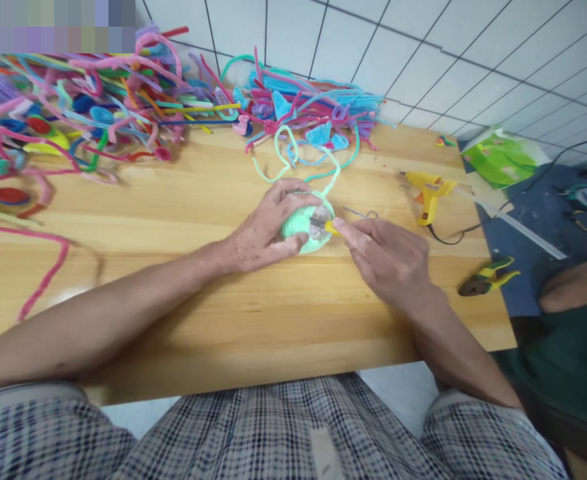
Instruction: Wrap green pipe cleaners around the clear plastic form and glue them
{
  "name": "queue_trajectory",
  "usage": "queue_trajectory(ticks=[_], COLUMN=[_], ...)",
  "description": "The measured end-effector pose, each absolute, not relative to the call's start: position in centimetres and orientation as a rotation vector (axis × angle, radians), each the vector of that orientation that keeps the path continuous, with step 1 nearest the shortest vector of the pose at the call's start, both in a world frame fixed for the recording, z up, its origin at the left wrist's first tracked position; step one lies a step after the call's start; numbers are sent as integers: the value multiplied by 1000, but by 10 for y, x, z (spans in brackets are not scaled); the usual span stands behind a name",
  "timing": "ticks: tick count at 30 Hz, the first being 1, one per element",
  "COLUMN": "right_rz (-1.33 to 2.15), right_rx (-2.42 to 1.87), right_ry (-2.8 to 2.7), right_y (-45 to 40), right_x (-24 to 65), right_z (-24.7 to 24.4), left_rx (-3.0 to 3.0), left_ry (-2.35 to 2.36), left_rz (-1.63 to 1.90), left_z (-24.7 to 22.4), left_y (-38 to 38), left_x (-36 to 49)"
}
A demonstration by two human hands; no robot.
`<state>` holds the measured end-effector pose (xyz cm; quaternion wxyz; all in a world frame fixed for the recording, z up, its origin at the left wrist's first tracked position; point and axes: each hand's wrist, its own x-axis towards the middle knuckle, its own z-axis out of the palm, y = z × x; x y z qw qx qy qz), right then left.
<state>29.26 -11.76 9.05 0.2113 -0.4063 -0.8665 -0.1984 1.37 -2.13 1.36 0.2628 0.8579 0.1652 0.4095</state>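
My left hand [266, 230] is closed around a round form wound in mint-green pipe cleaner [297, 225], holding it against the table. The end of the form facing right shows a greyish-white core [318, 217]. Pinched in my right hand [393, 257] is a small yellow-handled tool [331, 228]; its dark tip is at the core, and its kind cannot be made out. A loose mint-green strand [332, 175] runs from the top of the form toward the back. Just behind my right hand lies a small pair of scissors [363, 213], partly hidden.
A tangled heap of coloured pipe cleaners [138, 113] covers the back left, with a bundle [318, 100] along the wall. To the right lie a yellow glue gun [429, 193] with its cord and pliers [486, 279]. A green bag [503, 157] and another person's leg [578, 280] are beyond.
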Motion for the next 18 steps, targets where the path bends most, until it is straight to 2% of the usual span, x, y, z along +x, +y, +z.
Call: queue_trajectory(ticks=[5, 18], right_rz=[-602, -476], right_rx=[-1140, -1169], right_ry=[-2419, -2375], right_y=[-118, -116], right_x=[288, 290], right_z=[88, 90], left_rx=[2318, 2340], left_ry=[463, 450], left_rz=[1063, 1100], left_z=[16, 15], left_y=[-21, -23], left_x=[13, 13])
